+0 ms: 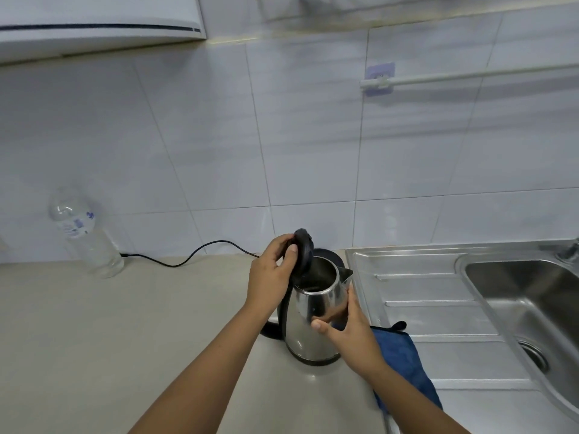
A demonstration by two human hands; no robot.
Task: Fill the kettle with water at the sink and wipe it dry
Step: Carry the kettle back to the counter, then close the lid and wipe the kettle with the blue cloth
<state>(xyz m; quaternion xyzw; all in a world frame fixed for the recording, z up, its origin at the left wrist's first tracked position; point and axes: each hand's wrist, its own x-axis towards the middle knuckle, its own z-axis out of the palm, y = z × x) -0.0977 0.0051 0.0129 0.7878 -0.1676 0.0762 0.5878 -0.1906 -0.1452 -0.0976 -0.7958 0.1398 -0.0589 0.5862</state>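
Observation:
A stainless-steel kettle point(310, 333) with a black handle and base ring stands on the beige counter point(125, 324), just left of the sink unit. Its black lid point(302, 250) is tipped up and open. My left hand point(271, 274) grips the lid's edge. My right hand point(347, 327) wraps around the kettle's body from the right. The kettle's mouth looks dark inside. A blue cloth point(404, 358) lies on the counter's edge behind my right forearm, partly hidden by it.
The steel sink point(526, 296) with its drainboard point(423, 292) fills the right side; a tap base point(568, 252) shows at the far right edge. A black power cord point(188, 258) trails along the wall. A clear plastic bottle point(84, 236) stands at left. A rail point(470, 75) hangs on the tiled wall.

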